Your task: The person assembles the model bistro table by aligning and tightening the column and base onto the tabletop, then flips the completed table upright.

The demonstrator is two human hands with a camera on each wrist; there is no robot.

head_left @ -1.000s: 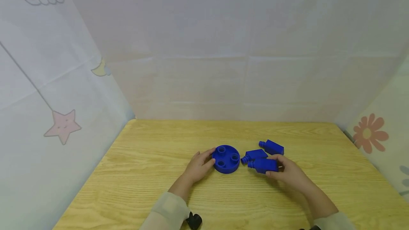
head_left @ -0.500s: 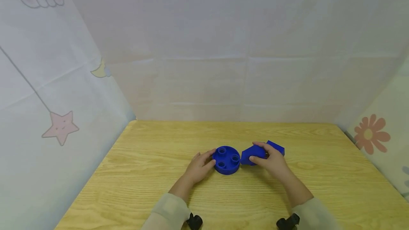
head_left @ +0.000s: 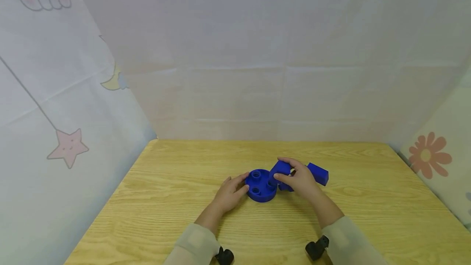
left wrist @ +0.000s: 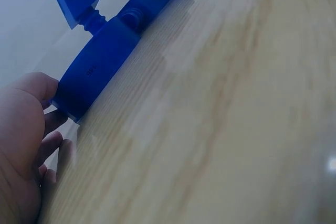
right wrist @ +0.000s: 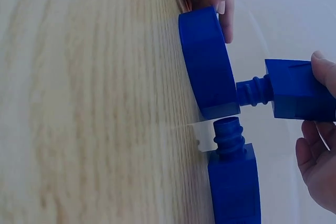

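Peg point(head_left: 280, 168), pinched in the right hand point(head_left: 299, 180), enters the disc point(head_left: 259, 190) at frame centre, left hand point(head_left: 229, 193) flat against it; two pegs left

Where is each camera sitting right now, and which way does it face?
Head: above the table, looking forward and down; both hands and sleeves show.
Left wrist: low by the left hand, looking along the round base.
Right wrist: beside the right hand, facing the base edge and held peg block.
All three share the base and that block.
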